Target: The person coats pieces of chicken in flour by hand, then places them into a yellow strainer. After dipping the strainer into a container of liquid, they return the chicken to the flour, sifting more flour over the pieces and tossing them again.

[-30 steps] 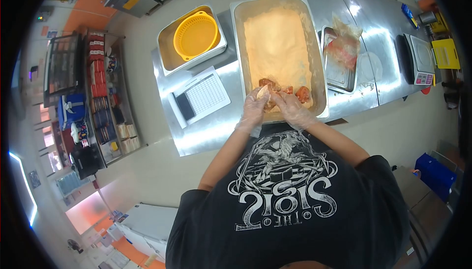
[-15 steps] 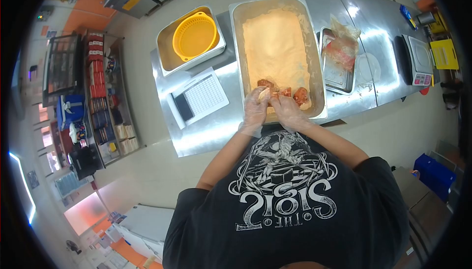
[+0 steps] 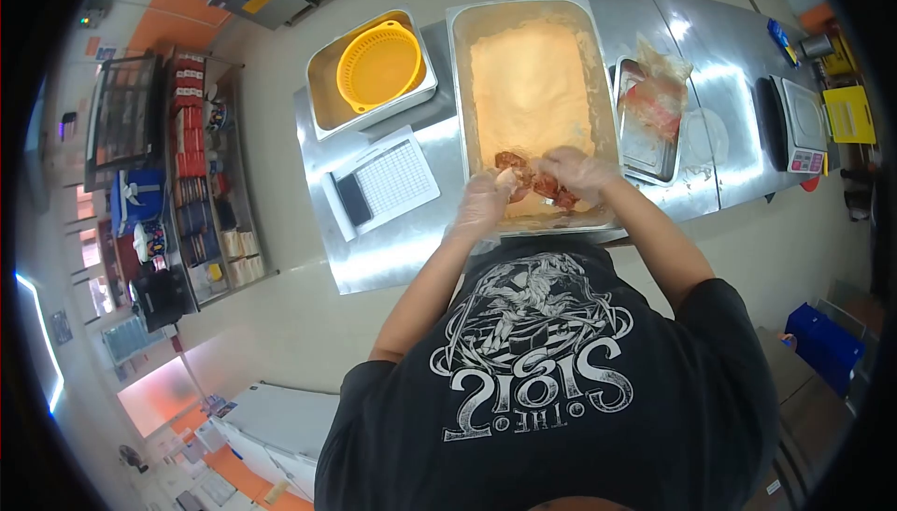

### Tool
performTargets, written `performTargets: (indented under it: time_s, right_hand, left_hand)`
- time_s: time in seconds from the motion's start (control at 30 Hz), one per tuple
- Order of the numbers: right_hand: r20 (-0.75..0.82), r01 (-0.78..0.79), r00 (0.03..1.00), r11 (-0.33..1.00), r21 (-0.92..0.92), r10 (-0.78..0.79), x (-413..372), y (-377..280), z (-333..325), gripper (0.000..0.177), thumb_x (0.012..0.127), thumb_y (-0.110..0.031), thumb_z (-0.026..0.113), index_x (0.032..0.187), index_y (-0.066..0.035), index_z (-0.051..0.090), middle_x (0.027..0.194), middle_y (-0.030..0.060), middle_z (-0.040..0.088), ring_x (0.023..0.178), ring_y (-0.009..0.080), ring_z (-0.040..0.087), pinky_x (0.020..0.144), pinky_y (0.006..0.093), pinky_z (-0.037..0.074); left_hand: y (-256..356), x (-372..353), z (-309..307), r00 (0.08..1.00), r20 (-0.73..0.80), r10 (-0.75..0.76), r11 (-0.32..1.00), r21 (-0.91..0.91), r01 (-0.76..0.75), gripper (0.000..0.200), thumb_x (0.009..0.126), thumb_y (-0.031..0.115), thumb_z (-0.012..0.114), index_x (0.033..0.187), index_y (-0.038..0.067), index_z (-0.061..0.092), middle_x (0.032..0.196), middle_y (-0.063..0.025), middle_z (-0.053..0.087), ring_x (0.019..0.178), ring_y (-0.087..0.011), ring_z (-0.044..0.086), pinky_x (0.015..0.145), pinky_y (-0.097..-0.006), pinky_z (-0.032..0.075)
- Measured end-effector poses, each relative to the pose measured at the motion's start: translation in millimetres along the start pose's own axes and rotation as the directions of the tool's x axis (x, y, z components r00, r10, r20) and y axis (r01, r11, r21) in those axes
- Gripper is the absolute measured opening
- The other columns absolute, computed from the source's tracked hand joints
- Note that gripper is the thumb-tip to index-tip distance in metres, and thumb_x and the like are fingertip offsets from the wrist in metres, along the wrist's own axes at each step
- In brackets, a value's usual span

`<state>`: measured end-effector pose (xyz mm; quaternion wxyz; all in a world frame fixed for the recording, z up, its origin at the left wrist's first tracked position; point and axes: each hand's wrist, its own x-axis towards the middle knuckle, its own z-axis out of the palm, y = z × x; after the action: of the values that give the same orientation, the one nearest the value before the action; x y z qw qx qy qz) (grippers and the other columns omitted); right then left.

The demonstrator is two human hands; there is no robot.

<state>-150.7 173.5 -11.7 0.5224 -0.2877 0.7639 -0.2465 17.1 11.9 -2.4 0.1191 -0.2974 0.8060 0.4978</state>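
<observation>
A deep metal pan [image 3: 610,91] holds a bed of pale orange flour-like powder [image 3: 528,81]. Dark red, sauce-coated pieces of raw meat [image 3: 557,195] lie at its near end. My left hand [image 3: 483,205], in a clear plastic glove, is closed around a pale, powder-dusted piece of meat [image 3: 507,177] at the pan's near left. My right hand [image 3: 581,173], gloved likewise, reaches over the pan's near right side. Its fingers are pinched together beside the red meat, and what they hold is hidden.
On the steel table [image 3: 374,263], a yellow strainer basket [image 3: 381,67] sits in a metal pan [image 3: 322,128] at left, near a white gridded board [image 3: 397,179]. To the right are a small tray [image 3: 654,167] with a plastic bag [image 3: 659,100] and a scale [image 3: 801,123].
My right hand has moved right and slightly away from me, apart from my left hand. The red meat between them is more exposed. My left hand stays near the same spot.
</observation>
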Motion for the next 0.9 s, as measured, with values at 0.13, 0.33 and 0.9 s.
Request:
performTargets:
  time_s: [0.13,0.33,0.9]
  right_hand:
    - [-0.155,0.196,0.945,0.881,-0.430,-0.286,38,5,-5,0.035,0.088,-0.030,0.067,0.108,-0.002,0.066,0.111,0.0206,0.066,0.108,0.0378,0.062,0.094,0.0434,0.049]
    - [0.059,0.444,0.830,0.593,-0.672,-0.555,98,1,36,0.031,0.075,-0.017,0.076,0.102,-0.007,0.066,0.100,0.0172,0.069,0.103,0.0355,0.066,0.089,0.0427,0.052]
    - [0.102,0.177,0.984,0.853,-0.491,-0.145,58,2,20,0.025,0.076,-0.023,0.075,0.087,-0.001,0.071,0.082,0.0222,0.069,0.083,0.0380,0.069,0.075,0.0443,0.054]
  left_hand:
    - [-4,5,19,0.985,0.051,0.167,0.831,0.530,-0.168,0.039,0.093,0.038,0.061,0.087,0.001,0.073,0.090,-0.0227,0.070,0.088,-0.0343,0.069,0.081,-0.0432,0.054]
    - [-22,5,30,0.974,0.127,0.188,0.708,0.669,-0.224,0.041,0.090,0.041,0.064,0.086,0.001,0.072,0.091,-0.0232,0.069,0.094,-0.0372,0.068,0.084,-0.0455,0.053]
    - [-14,16,3,0.974,0.198,0.111,0.906,0.383,-0.181,0.039,0.099,0.034,0.051,0.105,-0.002,0.065,0.106,-0.0287,0.067,0.101,-0.0414,0.066,0.091,-0.0485,0.050]
